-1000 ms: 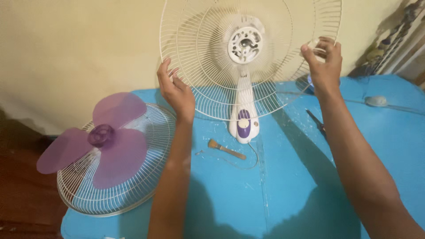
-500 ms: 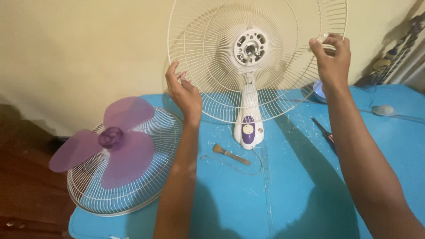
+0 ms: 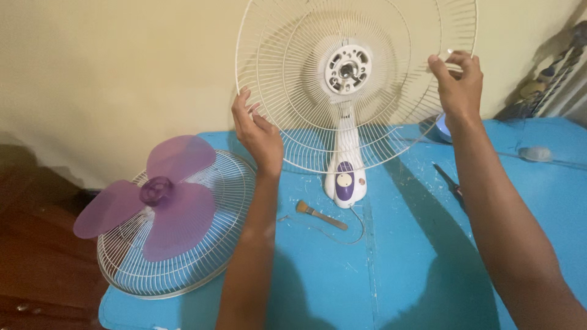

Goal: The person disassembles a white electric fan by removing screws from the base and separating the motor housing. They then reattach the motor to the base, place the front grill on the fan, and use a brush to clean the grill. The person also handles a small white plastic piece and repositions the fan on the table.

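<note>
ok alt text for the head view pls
Two hands, left hand and right hand, grip the rim of a white fan guard on a blue table. A purple fan blade lies on a second guard; a small brush lies nearby.

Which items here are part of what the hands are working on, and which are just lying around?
In hand:
- rear wire guard, gripped at its rim by left hand and right hand
- fan body carrying that guard

Lying about on the blue table:
- purple blade resting on the front guard
- small brush
- dark tool, kind unclear
</note>
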